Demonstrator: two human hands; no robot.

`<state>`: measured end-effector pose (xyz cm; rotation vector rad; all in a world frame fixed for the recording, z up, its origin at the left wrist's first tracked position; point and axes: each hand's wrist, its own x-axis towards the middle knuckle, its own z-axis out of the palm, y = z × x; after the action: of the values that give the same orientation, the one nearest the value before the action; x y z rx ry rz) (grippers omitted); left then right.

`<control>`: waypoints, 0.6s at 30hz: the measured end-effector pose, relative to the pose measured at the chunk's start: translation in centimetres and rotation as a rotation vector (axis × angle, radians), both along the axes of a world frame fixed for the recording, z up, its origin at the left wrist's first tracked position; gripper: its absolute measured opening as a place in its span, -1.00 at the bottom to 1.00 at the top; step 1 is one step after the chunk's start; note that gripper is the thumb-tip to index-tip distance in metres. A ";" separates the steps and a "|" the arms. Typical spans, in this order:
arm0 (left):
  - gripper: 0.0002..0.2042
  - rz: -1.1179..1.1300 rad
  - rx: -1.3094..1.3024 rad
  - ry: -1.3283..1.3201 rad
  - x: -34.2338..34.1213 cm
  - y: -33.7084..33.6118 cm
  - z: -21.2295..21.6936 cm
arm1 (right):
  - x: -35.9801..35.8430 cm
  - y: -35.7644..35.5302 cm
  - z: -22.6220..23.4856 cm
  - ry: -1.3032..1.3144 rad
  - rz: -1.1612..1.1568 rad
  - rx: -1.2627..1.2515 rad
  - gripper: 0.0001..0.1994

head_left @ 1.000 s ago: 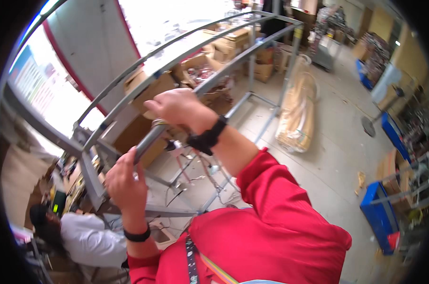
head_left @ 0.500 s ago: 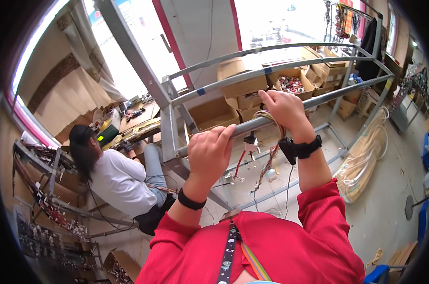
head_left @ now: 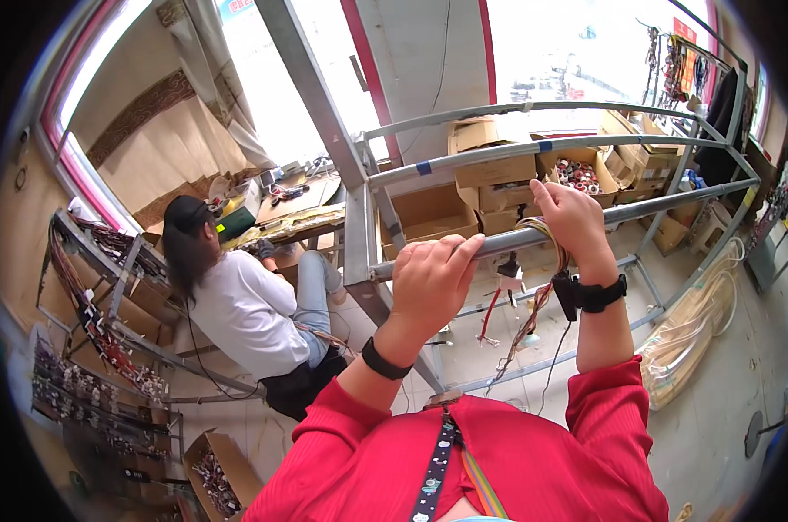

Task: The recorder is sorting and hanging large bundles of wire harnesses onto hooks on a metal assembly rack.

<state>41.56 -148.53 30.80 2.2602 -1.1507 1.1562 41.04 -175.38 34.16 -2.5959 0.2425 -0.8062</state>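
Centre frame: left hand [head_left: 430, 283] clenched around the grey metal rail [head_left: 672, 205] running toward upper right, right hand [head_left: 570, 216] grasping a striped wire bundle [head_left: 546, 261] draped over that rail; seated person [head_left: 246, 309] at left.

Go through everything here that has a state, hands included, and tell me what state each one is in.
left hand: closed over the metal rail
right hand: pressing the wire bundle to the rail
wire bundle: looped over the rail, ends hanging
cardboard boxes: open
seated person: facing the workbench
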 end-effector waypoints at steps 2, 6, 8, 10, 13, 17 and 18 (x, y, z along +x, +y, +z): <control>-0.65 0.009 0.001 -0.002 -0.1 0.0 0.0 | 0.0 -0.1 0.2 0.102 -0.043 0.014 -0.41; -0.61 0.003 -0.024 0.011 -0.1 0.0 0.1 | 0.0 0.0 -0.2 -0.006 -0.017 -0.011 -0.42; -0.62 0.005 -0.023 0.012 -0.2 0.0 0.2 | -0.2 0.1 0.0 -0.004 -0.012 -0.013 -0.42; -0.67 -0.012 -0.021 -0.004 -0.2 -0.1 0.3 | -0.3 0.0 0.0 0.011 -0.026 -0.011 -0.42; -0.67 0.000 -0.021 -0.006 -0.3 0.0 0.3 | -0.3 0.2 0.1 0.008 -0.018 -0.002 -0.42; -0.67 -0.001 -0.018 -0.015 -0.3 -0.1 0.2 | -0.4 0.1 0.1 -0.001 -0.017 0.004 -0.42; -0.66 -0.001 -0.022 -0.001 -0.3 -0.1 0.2 | -0.3 0.1 0.0 -0.003 -0.015 0.007 -0.42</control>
<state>41.29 -148.63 31.03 2.2426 -1.1342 1.1645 40.75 -175.28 34.20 -2.5892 0.2633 -0.8137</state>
